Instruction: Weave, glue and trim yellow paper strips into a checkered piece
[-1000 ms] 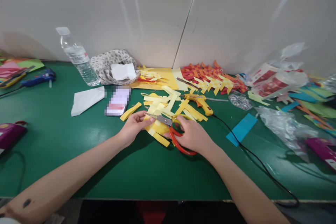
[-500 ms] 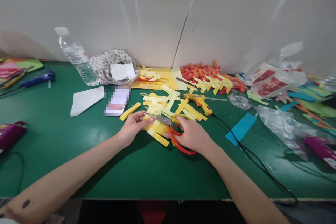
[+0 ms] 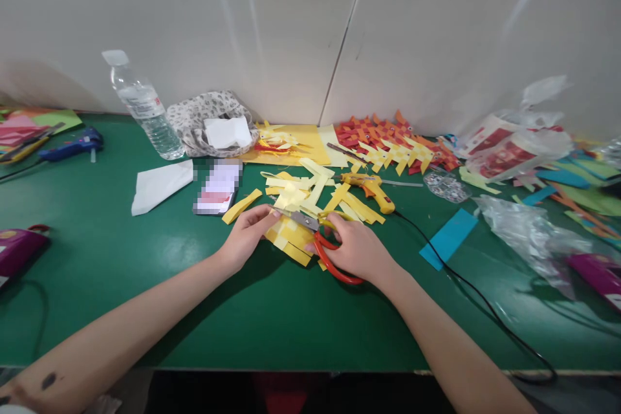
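My right hand (image 3: 356, 247) is closed round the handles of a pair of scissors (image 3: 334, 265), one handle red and the other yellow. Their metal blades point left across a woven yellow paper piece (image 3: 291, 239). With thumb and fingers, my left hand (image 3: 250, 233) pinches the left edge of this paper piece near the blade tips. Whether the blades are cutting paper is too small to tell. Loose yellow paper strips (image 3: 317, 184) lie in a heap just beyond my hands. Behind them to the right rests a yellow glue gun (image 3: 371, 187).
Left of the heap are a phone (image 3: 218, 187), white paper (image 3: 162, 184) and a water bottle (image 3: 145, 110). Red and yellow woven fish (image 3: 373, 136) lie by the wall. To the right are a blue paper strip (image 3: 449, 239), a black cord (image 3: 480, 301) and a plastic bag (image 3: 528, 233).
The woven paper has shifted slightly in my left hand and its lower strip sits a little higher. The scissors stay in my right hand, almost in the same place.
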`<control>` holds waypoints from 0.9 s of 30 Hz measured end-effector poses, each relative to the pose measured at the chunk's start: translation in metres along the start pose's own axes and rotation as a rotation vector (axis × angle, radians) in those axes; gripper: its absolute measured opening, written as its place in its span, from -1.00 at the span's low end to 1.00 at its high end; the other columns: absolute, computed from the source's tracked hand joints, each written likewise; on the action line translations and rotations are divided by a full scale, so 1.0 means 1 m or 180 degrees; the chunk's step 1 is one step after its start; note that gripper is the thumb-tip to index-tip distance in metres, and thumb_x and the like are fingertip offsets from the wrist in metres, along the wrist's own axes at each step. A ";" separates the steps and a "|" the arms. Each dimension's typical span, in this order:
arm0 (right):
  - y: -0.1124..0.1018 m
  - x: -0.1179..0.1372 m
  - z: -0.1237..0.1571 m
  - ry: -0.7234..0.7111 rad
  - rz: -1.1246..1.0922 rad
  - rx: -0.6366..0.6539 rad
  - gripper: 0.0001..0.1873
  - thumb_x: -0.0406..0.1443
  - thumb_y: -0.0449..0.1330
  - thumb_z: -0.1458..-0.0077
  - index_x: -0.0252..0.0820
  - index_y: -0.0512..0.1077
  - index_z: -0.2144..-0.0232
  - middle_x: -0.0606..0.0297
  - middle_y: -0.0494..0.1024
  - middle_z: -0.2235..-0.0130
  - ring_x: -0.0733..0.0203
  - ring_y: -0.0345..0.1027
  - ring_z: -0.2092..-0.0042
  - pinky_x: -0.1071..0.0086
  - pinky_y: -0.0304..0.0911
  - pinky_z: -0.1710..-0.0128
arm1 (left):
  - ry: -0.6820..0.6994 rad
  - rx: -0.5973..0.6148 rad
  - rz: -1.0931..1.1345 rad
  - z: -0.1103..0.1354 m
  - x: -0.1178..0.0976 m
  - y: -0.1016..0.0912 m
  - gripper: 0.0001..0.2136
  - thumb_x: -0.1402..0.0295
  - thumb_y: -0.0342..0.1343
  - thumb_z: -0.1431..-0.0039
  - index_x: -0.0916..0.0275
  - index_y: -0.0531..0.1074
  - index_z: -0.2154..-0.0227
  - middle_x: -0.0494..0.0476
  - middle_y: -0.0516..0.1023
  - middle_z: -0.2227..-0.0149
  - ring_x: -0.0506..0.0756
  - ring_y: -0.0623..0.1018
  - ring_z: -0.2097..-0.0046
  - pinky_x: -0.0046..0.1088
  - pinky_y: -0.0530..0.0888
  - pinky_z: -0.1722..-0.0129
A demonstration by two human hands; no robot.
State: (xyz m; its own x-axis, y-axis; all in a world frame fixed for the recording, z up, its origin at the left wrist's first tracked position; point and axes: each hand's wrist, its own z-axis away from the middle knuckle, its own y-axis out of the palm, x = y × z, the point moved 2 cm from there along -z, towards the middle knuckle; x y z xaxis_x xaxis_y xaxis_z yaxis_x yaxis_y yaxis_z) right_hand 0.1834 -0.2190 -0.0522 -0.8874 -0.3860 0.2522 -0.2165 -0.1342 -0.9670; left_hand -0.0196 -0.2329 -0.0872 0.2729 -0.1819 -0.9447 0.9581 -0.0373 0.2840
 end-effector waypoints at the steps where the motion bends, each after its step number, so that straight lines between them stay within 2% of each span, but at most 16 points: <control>1: 0.000 0.000 0.000 0.0001 0.0015 -0.0012 -0.59 0.07 0.07 0.03 -0.13 0.18 0.41 0.38 0.29 0.59 0.28 0.14 0.55 0.44 -0.11 0.56 | 0.0019 0.0013 -0.0043 0.000 0.000 0.000 -0.78 0.15 0.22 0.01 0.22 0.49 0.44 -0.03 0.50 0.44 -0.04 0.46 0.40 -0.59 0.38 0.41; 14: -0.001 0.000 0.001 -0.0110 0.0075 -0.0118 -0.62 0.05 0.07 0.02 -0.12 0.18 0.43 0.38 0.31 0.59 0.25 0.19 0.55 0.43 -0.10 0.56 | -0.0028 0.0061 -0.0065 -0.001 -0.001 0.001 -0.75 0.12 0.23 0.02 0.21 0.49 0.42 0.00 0.52 0.41 -0.02 0.48 0.36 -0.59 0.41 0.40; 20: -0.003 -0.001 0.000 0.0023 0.0115 -0.0278 -0.63 0.04 0.07 0.02 -0.12 0.18 0.42 0.37 0.35 0.57 0.24 0.22 0.54 0.42 -0.12 0.56 | -0.0026 0.0040 -0.0136 0.001 -0.004 0.003 -0.72 0.08 0.21 0.02 0.20 0.50 0.40 0.02 0.53 0.39 0.00 0.49 0.37 -0.56 0.40 0.41; 27: -0.002 -0.001 0.000 0.0052 0.0080 -0.0231 -0.63 0.04 0.08 0.03 -0.12 0.17 0.41 0.37 0.36 0.56 0.23 0.24 0.53 0.43 -0.10 0.56 | -0.0029 -0.0004 -0.0091 0.001 -0.005 0.002 -0.72 0.09 0.20 0.01 0.21 0.49 0.39 0.04 0.52 0.38 0.01 0.48 0.36 -0.56 0.40 0.40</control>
State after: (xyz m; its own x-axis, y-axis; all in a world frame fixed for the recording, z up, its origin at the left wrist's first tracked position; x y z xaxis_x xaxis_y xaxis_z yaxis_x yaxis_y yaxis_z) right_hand 0.1847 -0.2179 -0.0509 -0.8993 -0.3734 0.2278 -0.2224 -0.0580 -0.9732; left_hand -0.0188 -0.2327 -0.0820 0.2445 -0.1897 -0.9509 0.9656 -0.0414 0.2566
